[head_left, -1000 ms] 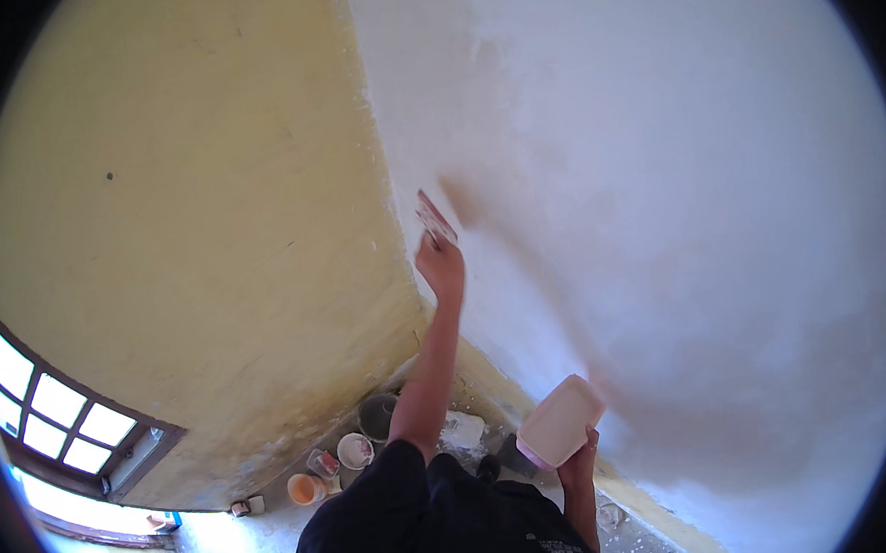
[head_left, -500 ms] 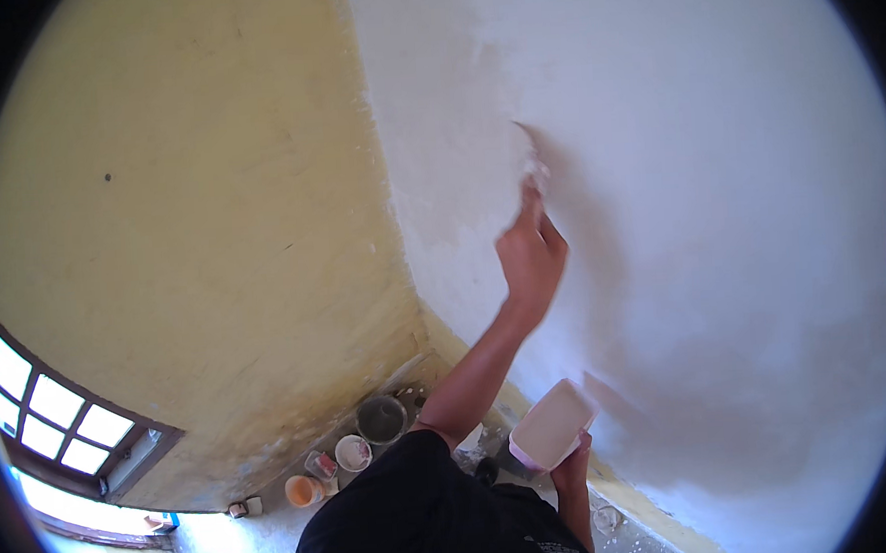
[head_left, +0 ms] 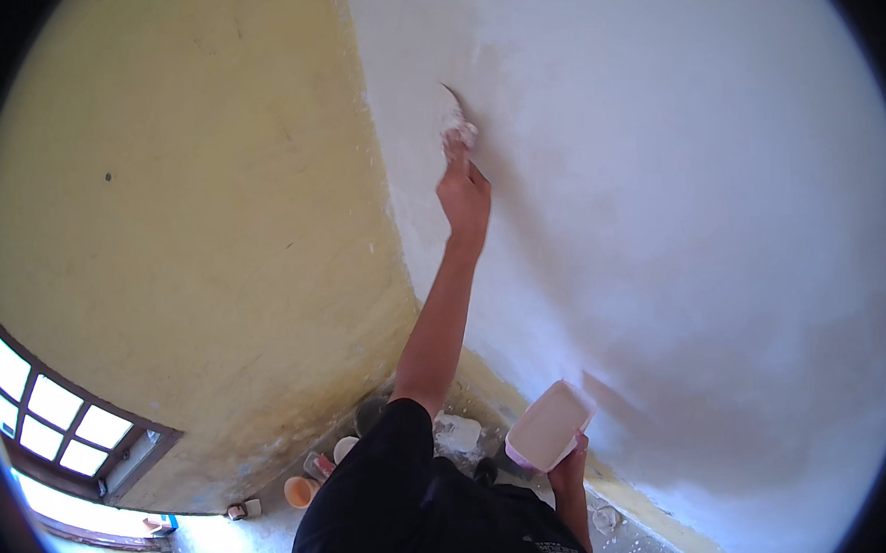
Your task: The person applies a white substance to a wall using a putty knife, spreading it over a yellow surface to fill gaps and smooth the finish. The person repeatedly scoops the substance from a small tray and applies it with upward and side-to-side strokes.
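Observation:
My left hand (head_left: 465,197) is raised to the white wall, its fingers closed on the handle end of a putty knife (head_left: 453,111). The tool is thickly smeared with whitish paste, and its thin curved blade edge meets the wall near the corner. Lower down, my right hand (head_left: 570,462) grips a rectangular pinkish-white tub (head_left: 536,412) by its near right side. The tub is tilted, with its pale inside facing me. How much paste lies in it I cannot tell.
A yellow wall (head_left: 211,239) meets the white wall (head_left: 680,214) at the corner. On the floor stand an orange bucket (head_left: 299,491), a white tub (head_left: 345,448) and a dark bucket (head_left: 370,414), partly hidden by my sleeve. A framed window (head_left: 54,402) is at the left.
My left hand has moved the putty knife up and to the left across the white wall, closer to the corner. The tub in my right hand has barely shifted.

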The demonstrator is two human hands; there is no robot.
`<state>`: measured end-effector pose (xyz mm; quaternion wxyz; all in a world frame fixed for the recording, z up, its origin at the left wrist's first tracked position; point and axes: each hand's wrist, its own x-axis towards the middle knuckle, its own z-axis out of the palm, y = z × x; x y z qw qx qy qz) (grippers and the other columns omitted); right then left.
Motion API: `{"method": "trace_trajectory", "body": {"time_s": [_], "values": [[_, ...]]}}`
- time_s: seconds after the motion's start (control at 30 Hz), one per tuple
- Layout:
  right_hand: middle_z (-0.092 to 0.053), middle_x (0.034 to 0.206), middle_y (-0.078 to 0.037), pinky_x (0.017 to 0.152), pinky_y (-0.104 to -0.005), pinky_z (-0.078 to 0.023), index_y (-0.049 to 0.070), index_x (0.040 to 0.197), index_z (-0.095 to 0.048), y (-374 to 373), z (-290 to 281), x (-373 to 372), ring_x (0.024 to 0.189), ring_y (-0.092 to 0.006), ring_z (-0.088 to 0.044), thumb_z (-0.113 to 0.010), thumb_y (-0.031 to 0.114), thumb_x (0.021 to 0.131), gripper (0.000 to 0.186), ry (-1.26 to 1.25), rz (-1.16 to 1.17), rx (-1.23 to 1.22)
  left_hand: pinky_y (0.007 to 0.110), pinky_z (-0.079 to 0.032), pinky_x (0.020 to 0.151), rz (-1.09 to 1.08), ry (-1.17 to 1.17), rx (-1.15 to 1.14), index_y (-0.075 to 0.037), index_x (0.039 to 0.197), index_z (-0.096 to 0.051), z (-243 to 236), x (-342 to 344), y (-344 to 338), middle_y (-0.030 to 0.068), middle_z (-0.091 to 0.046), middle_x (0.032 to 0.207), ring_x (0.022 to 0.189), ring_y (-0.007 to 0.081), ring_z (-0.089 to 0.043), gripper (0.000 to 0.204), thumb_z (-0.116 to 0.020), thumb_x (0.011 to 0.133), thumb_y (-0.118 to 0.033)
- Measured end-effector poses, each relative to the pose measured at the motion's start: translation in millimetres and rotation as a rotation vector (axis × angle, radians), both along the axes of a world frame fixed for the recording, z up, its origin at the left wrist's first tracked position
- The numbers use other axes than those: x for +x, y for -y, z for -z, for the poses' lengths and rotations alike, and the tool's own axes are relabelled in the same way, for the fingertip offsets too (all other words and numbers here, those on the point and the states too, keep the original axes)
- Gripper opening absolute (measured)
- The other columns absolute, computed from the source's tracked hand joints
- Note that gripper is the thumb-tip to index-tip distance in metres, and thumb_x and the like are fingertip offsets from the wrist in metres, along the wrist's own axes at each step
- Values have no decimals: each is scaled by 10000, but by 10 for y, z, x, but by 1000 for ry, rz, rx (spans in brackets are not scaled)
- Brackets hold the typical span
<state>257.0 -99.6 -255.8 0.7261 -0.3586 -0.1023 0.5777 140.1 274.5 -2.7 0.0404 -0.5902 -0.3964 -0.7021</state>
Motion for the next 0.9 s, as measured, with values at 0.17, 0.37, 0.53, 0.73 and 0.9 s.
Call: {"method": "trace_trajectory", "body": {"time_s": [0.17, 0.37, 0.53, 0.73, 0.9], "values": [[-578, 1246, -118, 993, -433, -478, 32, 1335, -439, -16, -110, -35, 1152, -277, -579, -480, 382, 941, 529, -89, 12, 23, 371, -565, 821, 177, -292, 5, 49, 1354, -486, 858, 291, 617, 262, -528, 1336, 1219, 370, -548, 647, -508, 718, 161], [-554, 1304, -131, 1033, -458, -448, 50, 1369, -418, 19, -65, 26, 1205, -303, -549, -501, 395, 921, 572, -84, -6, 26, 292, -531, 770, 209, 96, -110, 76, 1080, -648, 1455, -233, 846, 238, -676, 1093, 918, 277, -703, 275, -511, 844, 115], [-527, 1349, -142, 1066, -485, -414, 59, 1405, -390, 87, 6, 70, 1245, -325, -521, -498, 393, 910, 607, -66, -147, 76, 399, -445, 559, -41, 375, -470, 83, 890, -651, 1122, -815, -523, 203, -633, 670, 540, 296, -551, 187, -515, 858, -40], [-521, 1360, -149, 1070, -511, -402, 54, 1411, -386, 60, -3, 111, 1250, -345, -516, -493, 398, 907, 620, -164, -137, 36, 395, -427, 550, 56, 215, -316, 78, 813, -632, 291, -591, -666, 183, -595, 598, 531, 283, -538, 154, -517, 821, -24], [-522, 1360, -147, 1067, -512, -405, 54, 1410, -388, -41, 125, 115, 1250, -343, -516, -501, 398, 906, 621, -152, -129, 26, 386, -432, 548, 100, 117, -149, 32, 1051, -668, -343, -156, -18, 183, -598, 644, 526, 272, -542, 259, -509, 849, 3]]}}
